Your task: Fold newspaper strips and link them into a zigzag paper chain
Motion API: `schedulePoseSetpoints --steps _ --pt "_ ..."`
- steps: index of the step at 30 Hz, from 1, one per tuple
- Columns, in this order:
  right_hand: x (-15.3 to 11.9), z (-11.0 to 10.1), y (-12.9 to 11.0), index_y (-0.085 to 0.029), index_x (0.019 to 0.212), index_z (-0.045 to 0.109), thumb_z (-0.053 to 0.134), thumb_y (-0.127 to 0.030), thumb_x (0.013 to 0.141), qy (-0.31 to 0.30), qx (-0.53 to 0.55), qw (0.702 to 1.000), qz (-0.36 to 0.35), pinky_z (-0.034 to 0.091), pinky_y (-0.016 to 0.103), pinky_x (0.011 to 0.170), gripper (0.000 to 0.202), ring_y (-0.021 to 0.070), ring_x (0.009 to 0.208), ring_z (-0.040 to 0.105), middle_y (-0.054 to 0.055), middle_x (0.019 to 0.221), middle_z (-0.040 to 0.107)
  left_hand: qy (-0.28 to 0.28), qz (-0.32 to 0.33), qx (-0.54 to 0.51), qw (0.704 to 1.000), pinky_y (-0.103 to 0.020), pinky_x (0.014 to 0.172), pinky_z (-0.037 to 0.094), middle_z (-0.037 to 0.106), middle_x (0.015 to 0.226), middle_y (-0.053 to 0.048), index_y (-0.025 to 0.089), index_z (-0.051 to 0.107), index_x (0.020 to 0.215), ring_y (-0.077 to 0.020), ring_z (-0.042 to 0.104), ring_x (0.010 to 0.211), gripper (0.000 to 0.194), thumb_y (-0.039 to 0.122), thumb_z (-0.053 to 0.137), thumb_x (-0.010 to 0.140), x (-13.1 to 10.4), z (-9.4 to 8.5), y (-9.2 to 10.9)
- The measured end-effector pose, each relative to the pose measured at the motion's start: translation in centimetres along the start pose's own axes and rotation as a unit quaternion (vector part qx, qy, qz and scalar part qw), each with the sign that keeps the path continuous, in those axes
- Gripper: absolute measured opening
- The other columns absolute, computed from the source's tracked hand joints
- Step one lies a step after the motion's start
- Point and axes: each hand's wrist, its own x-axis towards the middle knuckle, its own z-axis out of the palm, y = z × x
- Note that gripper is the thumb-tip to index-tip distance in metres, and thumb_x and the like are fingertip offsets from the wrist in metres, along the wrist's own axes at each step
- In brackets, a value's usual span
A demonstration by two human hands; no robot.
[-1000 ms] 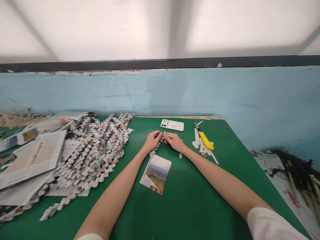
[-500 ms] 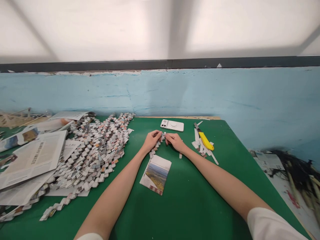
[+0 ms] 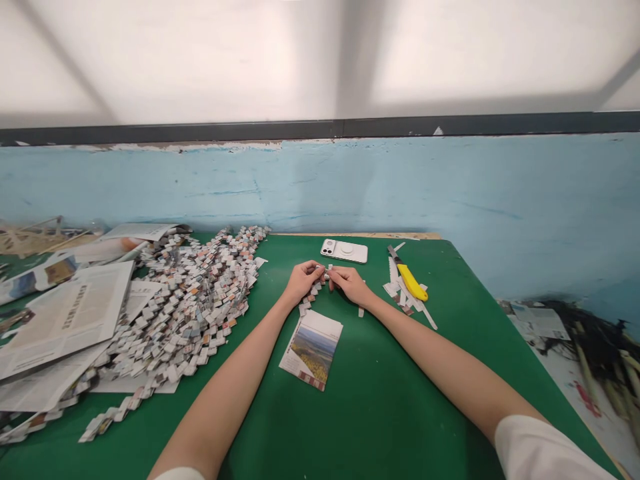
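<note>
Close together over the green table (image 3: 390,400), both my hands work at one end of a short folded-paper chain (image 3: 311,297). My left hand (image 3: 302,281) pinches the chain, which trails down below its fingers. Fingers of my right hand (image 3: 349,283) are pressed together at the same end, where a small white paper tab sticks up; their exact grip is too small to make out. Just below the chain lies a folded piece of printed paper (image 3: 316,350) with a landscape picture. A small paper strip (image 3: 361,311) rests under my right wrist.
A white phone (image 3: 345,251) lies beyond my hands. To the right, a yellow-handled knife (image 3: 412,281) rests on cut paper strips (image 3: 429,317). A big heap of folded-paper chain (image 3: 200,320) and newspaper sheets (image 3: 70,320) cover the left side. A blue wall (image 3: 320,180) stands behind the table.
My right hand's fingers have shifted slightly left, closer to my left fingertips at the chain's end. Everything else stays in place.
</note>
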Motion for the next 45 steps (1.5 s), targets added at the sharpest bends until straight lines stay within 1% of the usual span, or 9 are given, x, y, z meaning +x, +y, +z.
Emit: schedulePoseSetpoints --steps 5,10,13,16,22,31,35,39,45 --pt "0.1 0.1 -0.3 -0.02 0.063 0.065 0.042 -0.053 0.103 0.009 -0.025 1.0 -0.01 0.042 0.031 0.072 0.057 0.0179 0.068 0.055 0.003 0.069 0.055 0.013 0.014 0.005 1.0 -0.025 0.06 0.049 0.069 0.066 -0.003 0.017 0.067 0.082 -0.0132 0.063 0.06 0.039 0.055 0.073 0.082 0.1 -0.1 -0.1" --pt "0.3 0.5 0.2 -0.02 0.084 0.068 0.051 -0.05 0.1 0.037 -0.031 0.999 0.017 0.041 0.029 0.068 0.038 0.018 0.071 0.056 0.002 0.076 0.063 0.005 0.023 0.024 0.999 -0.024 0.059 0.048 0.068 0.065 -0.003 0.016 0.066 0.082 -0.0129 0.062 0.058 0.039 0.055 0.071 0.084 0.1 -0.3 -0.5" --pt "0.3 0.6 0.4 -0.02 0.08 0.067 0.053 -0.049 0.099 0.043 -0.049 0.997 0.028 0.039 0.029 0.065 0.038 0.0177 0.068 0.055 0.001 0.073 0.064 -0.008 0.025 0.036 0.999 -0.023 0.056 0.046 0.068 0.065 -0.003 0.017 0.065 0.082 -0.0126 0.061 0.058 0.039 0.056 0.071 0.084 0.2 -0.3 -0.9" --pt "0.2 0.6 0.4 -0.019 0.076 0.068 0.051 -0.046 0.1 0.058 -0.077 0.995 0.007 0.04 0.03 0.066 0.04 0.0185 0.068 0.056 0.003 0.072 0.065 -0.016 0.027 0.049 0.998 -0.023 0.057 0.046 0.069 0.067 -0.003 0.017 0.065 0.083 -0.0132 0.062 0.06 0.04 0.057 0.07 0.085 0.3 -0.3 -1.1" --pt "0.1 0.7 0.5 -0.02 0.077 0.069 0.05 -0.05 0.1 0.058 -0.074 0.996 0.004 0.041 0.031 0.066 0.042 0.0196 0.067 0.056 0.003 0.072 0.067 -0.005 0.017 0.053 0.998 -0.024 0.056 0.047 0.069 0.067 -0.003 0.017 0.065 0.082 -0.013 0.062 0.059 0.041 0.057 0.07 0.083 0.2 0.0 -0.7" --pt "-0.1 0.5 0.4 -0.019 0.069 0.063 0.048 -0.054 0.1 0.067 -0.077 0.995 0.019 0.035 0.03 0.059 0.049 0.0166 0.059 0.047 0.001 0.061 0.056 0.021 0.017 0.028 0.999 -0.023 0.057 0.046 0.065 0.064 -0.001 0.016 0.063 0.081 -0.0115 0.059 0.057 0.041 0.056 0.071 0.083 0.5 -0.4 -1.0" --pt "0.1 0.7 0.6 -0.019 0.071 0.064 0.05 -0.053 0.099 0.07 -0.065 0.995 0.024 0.035 0.029 0.06 0.046 0.0164 0.06 0.047 0.0 0.062 0.056 0.022 0.022 0.027 0.999 -0.023 0.057 0.046 0.065 0.064 -0.001 0.017 0.062 0.081 -0.0114 0.059 0.057 0.041 0.057 0.07 0.084 0.5 -0.4 -1.1" --pt "0.3 1.0 1.1 -0.02 0.085 0.065 0.061 -0.054 0.093 0.097 -0.031 0.994 0.036 0.039 0.029 0.06 0.035 0.017 0.065 0.052 0.001 0.072 0.062 0.012 0.023 0.037 0.999 -0.023 0.056 0.045 0.066 0.063 -0.002 0.017 0.061 0.08 -0.0117 0.059 0.057 0.04 0.056 0.07 0.084 0.3 -0.3 -0.9" --pt "0.3 1.0 1.6 -0.02 0.077 0.062 0.064 -0.052 0.091 0.094 -0.038 0.993 0.055 0.039 0.029 0.06 0.035 0.0165 0.063 0.052 0.001 0.07 0.064 0.011 0.013 0.066 0.998 -0.022 0.05 0.04 0.065 0.061 -0.002 0.018 0.061 0.077 -0.0115 0.056 0.052 0.043 0.058 0.071 0.082 0.1 -0.1 -0.4"
